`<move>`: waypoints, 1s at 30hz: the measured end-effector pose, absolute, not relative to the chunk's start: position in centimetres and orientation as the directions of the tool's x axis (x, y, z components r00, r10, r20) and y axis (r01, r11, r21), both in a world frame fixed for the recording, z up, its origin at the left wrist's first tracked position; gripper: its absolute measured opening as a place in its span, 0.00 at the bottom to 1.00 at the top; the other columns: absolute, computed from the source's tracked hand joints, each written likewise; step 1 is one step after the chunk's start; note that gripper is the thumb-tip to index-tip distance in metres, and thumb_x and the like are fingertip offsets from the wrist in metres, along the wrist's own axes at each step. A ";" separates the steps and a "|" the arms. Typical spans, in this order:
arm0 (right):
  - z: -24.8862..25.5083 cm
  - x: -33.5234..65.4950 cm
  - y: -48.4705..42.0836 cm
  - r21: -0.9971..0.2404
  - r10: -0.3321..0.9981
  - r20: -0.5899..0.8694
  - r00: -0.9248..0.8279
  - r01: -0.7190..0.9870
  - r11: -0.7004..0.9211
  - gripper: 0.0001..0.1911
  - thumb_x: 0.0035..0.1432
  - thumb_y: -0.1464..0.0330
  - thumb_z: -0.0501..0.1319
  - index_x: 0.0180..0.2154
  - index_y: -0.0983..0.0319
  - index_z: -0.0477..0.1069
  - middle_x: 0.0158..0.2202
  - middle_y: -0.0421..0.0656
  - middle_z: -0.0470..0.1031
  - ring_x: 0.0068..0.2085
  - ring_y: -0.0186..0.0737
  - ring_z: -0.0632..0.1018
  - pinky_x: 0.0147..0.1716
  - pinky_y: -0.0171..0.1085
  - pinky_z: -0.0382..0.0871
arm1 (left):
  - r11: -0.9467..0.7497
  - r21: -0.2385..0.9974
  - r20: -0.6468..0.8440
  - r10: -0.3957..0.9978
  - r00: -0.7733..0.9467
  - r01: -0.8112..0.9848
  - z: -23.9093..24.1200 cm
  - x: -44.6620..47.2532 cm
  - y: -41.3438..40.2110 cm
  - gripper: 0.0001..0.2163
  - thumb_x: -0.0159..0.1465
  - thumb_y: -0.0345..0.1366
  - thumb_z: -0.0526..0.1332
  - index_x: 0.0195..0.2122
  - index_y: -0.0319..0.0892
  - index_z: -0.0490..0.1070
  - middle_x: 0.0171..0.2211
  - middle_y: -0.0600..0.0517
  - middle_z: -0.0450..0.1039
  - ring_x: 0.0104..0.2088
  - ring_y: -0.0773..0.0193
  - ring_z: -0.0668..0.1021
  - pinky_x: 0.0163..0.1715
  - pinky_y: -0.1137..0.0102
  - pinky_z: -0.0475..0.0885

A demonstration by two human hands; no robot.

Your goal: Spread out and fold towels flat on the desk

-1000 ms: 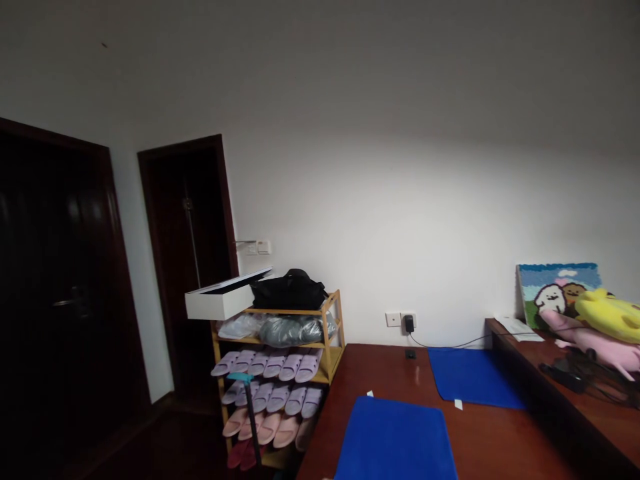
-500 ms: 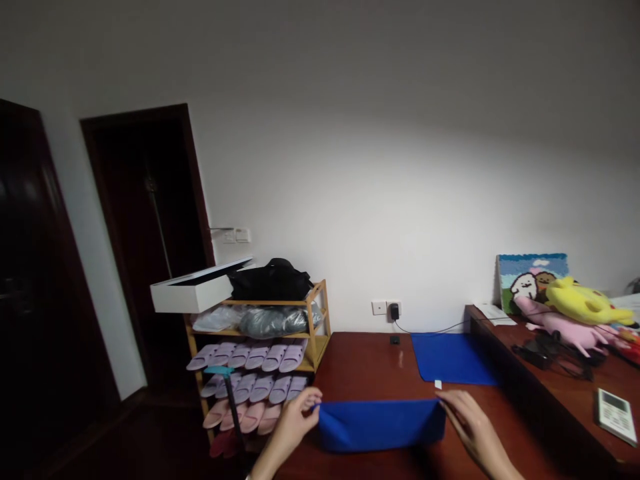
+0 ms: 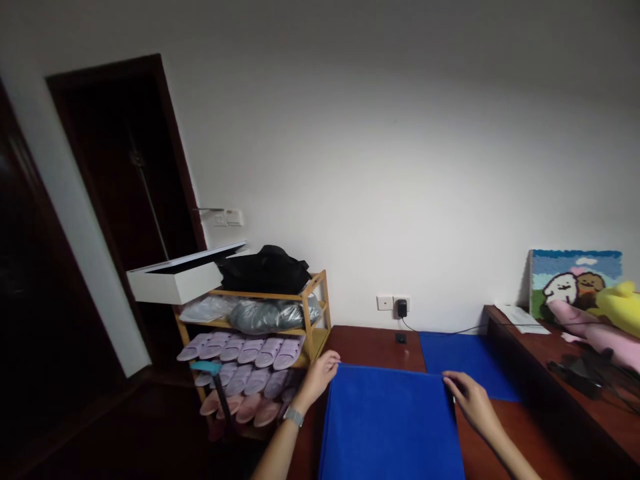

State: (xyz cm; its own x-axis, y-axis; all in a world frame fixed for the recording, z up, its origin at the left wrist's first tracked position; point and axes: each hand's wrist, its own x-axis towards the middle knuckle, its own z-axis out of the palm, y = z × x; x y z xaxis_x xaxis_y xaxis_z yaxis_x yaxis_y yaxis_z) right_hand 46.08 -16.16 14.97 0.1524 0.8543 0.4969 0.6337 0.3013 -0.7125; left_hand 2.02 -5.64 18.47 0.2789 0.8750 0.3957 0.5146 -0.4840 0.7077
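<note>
A blue cloth (image 3: 393, 427) hangs stretched between my hands over the dark red-brown tabletop, its lower part cut off by the frame's bottom edge. Its upper left corner is pinched by my left hand (image 3: 323, 377), which has a watch on the wrist. At the upper right corner, the fingers of my right hand (image 3: 465, 393) are closed on the cloth's edge. Behind it, a second blue cloth (image 3: 470, 360) lies flat on the table (image 3: 370, 340) near the wall.
Left of the table stands a wooden rack (image 3: 320, 320) with slippers (image 3: 240, 350), a black bag (image 3: 265, 270) and a white box (image 3: 175, 283). A raised desk (image 3: 575, 353) on the right bears plush toys (image 3: 595, 333) and a dog picture (image 3: 575, 283). A black plug (image 3: 401, 308) sits in the wall socket.
Both hands have risen with the cloth, and a much larger, flatter face of it now shows. The view has shifted slightly, bringing the left wrist's watch into sight.
</note>
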 end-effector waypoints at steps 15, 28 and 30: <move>0.7 42.5 -10.6 -0.343 0.950 0.273 0.149 0.938 -0.049 0.29 0.67 0.62 0.42 0.60 0.59 0.71 0.62 0.48 0.71 0.60 0.50 0.72 0.60 0.46 0.65 | -0.452 0.376 0.445 0.854 0.271 0.809 1.8 7.1 -1.1 0.20 0.73 0.36 0.46 0.59 0.46 0.72 0.63 0.46 0.71 0.65 0.53 0.70 0.65 0.53 0.65; 2.6 38.0 -10.6 -0.403 0.976 -0.071 0.203 0.889 -0.215 0.35 0.70 0.53 0.37 0.72 0.61 0.47 0.74 0.39 0.43 0.74 0.47 0.44 0.72 0.50 0.41 | -0.409 0.120 0.243 0.895 0.373 0.904 -2.0 5.6 -1.9 0.30 0.71 0.53 0.49 0.70 0.42 0.57 0.71 0.46 0.55 0.71 0.51 0.58 0.68 0.51 0.58; 2.8 38.3 -10.4 -0.414 0.975 -0.068 0.210 0.883 -0.219 0.36 0.70 0.53 0.35 0.72 0.62 0.45 0.74 0.39 0.42 0.74 0.46 0.43 0.72 0.49 0.40 | -0.424 0.114 0.296 0.878 0.377 0.899 -1.6 6.6 -2.0 0.29 0.72 0.50 0.48 0.70 0.41 0.58 0.70 0.45 0.57 0.70 0.51 0.59 0.69 0.51 0.58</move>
